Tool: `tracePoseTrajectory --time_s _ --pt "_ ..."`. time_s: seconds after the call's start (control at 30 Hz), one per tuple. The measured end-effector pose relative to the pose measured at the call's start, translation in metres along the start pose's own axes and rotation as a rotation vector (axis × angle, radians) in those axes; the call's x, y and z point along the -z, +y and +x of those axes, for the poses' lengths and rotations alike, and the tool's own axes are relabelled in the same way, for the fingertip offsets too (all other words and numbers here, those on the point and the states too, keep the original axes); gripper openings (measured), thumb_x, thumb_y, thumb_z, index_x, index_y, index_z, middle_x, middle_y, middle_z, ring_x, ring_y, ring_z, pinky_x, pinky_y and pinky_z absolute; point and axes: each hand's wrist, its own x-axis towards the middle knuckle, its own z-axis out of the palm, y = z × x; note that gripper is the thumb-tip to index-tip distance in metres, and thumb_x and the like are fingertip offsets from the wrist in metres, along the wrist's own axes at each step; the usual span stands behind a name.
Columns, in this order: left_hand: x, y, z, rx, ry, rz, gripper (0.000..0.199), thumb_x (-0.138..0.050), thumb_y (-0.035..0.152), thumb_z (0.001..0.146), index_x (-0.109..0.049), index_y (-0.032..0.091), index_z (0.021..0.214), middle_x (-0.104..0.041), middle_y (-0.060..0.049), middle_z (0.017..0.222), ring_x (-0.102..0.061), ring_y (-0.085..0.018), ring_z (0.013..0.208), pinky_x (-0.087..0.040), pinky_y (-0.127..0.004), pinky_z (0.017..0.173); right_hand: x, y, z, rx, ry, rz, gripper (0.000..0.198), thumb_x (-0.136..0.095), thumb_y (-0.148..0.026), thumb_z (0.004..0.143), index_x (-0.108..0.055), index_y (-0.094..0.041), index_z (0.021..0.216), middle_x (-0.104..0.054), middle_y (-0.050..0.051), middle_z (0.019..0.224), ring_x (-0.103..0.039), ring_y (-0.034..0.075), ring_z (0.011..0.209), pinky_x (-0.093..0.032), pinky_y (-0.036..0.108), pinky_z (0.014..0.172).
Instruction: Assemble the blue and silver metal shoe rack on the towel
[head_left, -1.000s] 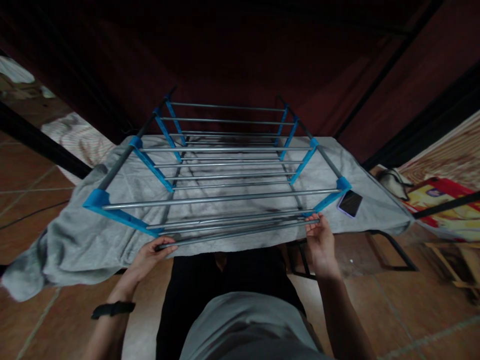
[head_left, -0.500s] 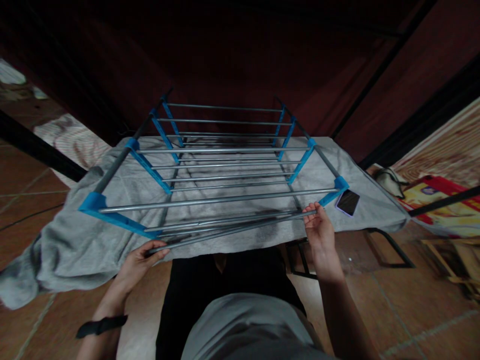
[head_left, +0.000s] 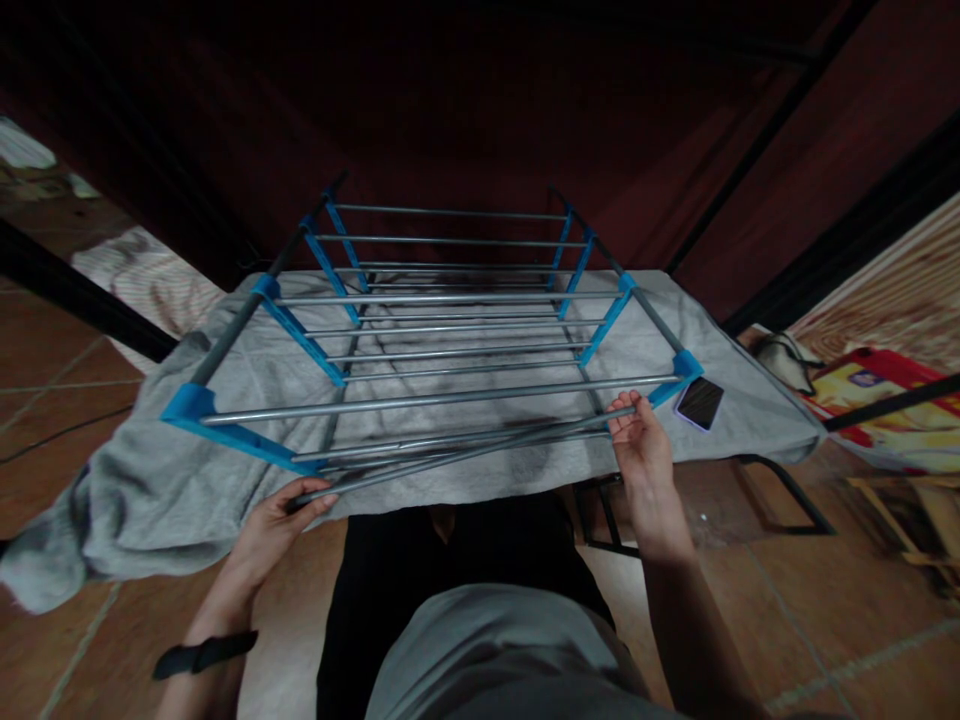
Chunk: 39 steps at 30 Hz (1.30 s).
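Note:
A loose grey metal tube [head_left: 450, 458] slants across the near side of a rack, its right end higher than its left. My left hand [head_left: 289, 515] pinches the tube's left end between thumb and fingers. At the other end, my right hand [head_left: 637, 440] holds it with the fingertips beside the rack's near right corner. The rack [head_left: 450, 298] lies on its side, built of grey tubes joined by blue plastic connectors [head_left: 189, 405]. Some lower tubes at the near side run behind the held one and partly overlap it.
A grey blanket [head_left: 187, 480] covers the surface under the rack and hangs down on the left. A phone [head_left: 700, 403] lies right of the rack's near corner. Beyond the right edge are a red and yellow package [head_left: 892, 405] and a black metal frame [head_left: 787, 495].
The right end of the tube has risen slightly with my right hand, so it slants a little more. My left hand stays at its end; the view has shifted slightly.

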Motion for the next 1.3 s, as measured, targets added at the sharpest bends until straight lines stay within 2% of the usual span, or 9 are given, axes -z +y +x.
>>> tracePoseTrajectory --time_s 0.13,0.33,0.53,0.8,1.0,1.17,1.3 --pt "-0.001 -0.001 0.001 -0.002 0.012 -0.012 0.056 -0.073 0.071 0.055 -0.070 0.023 0.084 -0.060 0.002 0.060 -0.059 -0.019 0.064 -0.046 -0.025 0.051 -0.001 0.000 0.003 -0.001 0.002 0.008 0.009 -0.057 -0.021 0.092 -0.064 -0.016 0.089 -0.068 0.000 0.087 -0.066 0.008 0.079 -0.055 0.021 0.080" --pt "-0.002 0.003 0.002 -0.027 0.015 -0.034 0.054 -0.075 0.068 0.055 -0.071 0.021 0.082 -0.068 -0.001 0.073 -0.058 -0.016 0.062 -0.041 -0.022 0.046 0.000 0.000 0.003 0.013 -0.021 -0.002 0.007 -0.067 -0.024 0.087 -0.065 -0.018 0.087 -0.067 -0.001 0.085 -0.065 0.008 0.078 -0.055 0.021 0.079" --pt "-0.002 0.008 0.000 -0.015 0.014 -0.046 0.052 -0.076 0.066 0.056 -0.072 0.021 0.082 -0.064 0.000 0.064 -0.057 -0.017 0.059 -0.041 -0.022 0.046 -0.004 -0.002 0.002 0.003 -0.020 0.006 0.006 -0.065 -0.023 0.087 -0.065 -0.018 0.085 -0.067 -0.001 0.083 -0.065 0.007 0.076 -0.055 0.019 0.077" --pt "-0.003 0.008 0.001 -0.043 0.004 -0.055 0.053 -0.076 0.065 0.056 -0.073 0.020 0.082 -0.067 -0.002 0.070 -0.057 -0.017 0.061 -0.042 -0.023 0.049 -0.005 -0.001 0.003 0.000 0.001 0.030 0.006 -0.068 -0.023 0.086 -0.065 -0.018 0.085 -0.067 -0.003 0.083 -0.065 0.007 0.076 -0.055 0.019 0.077" --pt "-0.003 0.011 0.001 -0.016 0.022 -0.040 0.052 -0.076 0.065 0.055 -0.073 0.020 0.081 -0.064 0.000 0.064 -0.055 -0.015 0.057 -0.040 -0.022 0.046 -0.002 0.001 0.008 -0.010 -0.001 0.028 0.010 -0.072 -0.026 0.083 -0.064 -0.020 0.087 -0.068 -0.004 0.084 -0.065 0.007 0.077 -0.056 0.020 0.079" --pt "-0.001 0.017 0.000 -0.056 0.043 -0.048 0.048 -0.076 0.064 0.056 -0.073 0.022 0.077 -0.067 -0.001 0.068 -0.059 -0.017 0.063 -0.046 -0.023 0.051 -0.003 0.000 0.008 -0.020 0.017 0.026 0.006 -0.065 -0.024 0.088 -0.065 -0.019 0.087 -0.068 -0.003 0.083 -0.066 0.007 0.076 -0.056 0.021 0.079" --pt "0.003 0.012 0.002 -0.056 0.057 -0.011 0.049 -0.075 0.066 0.055 -0.073 0.023 0.078 -0.070 -0.001 0.074 -0.063 -0.020 0.071 -0.050 -0.025 0.059 -0.005 -0.001 0.007 -0.023 0.032 0.024 0.006 -0.063 -0.024 0.090 -0.066 -0.019 0.087 -0.068 -0.002 0.083 -0.066 0.007 0.076 -0.056 0.021 0.080"
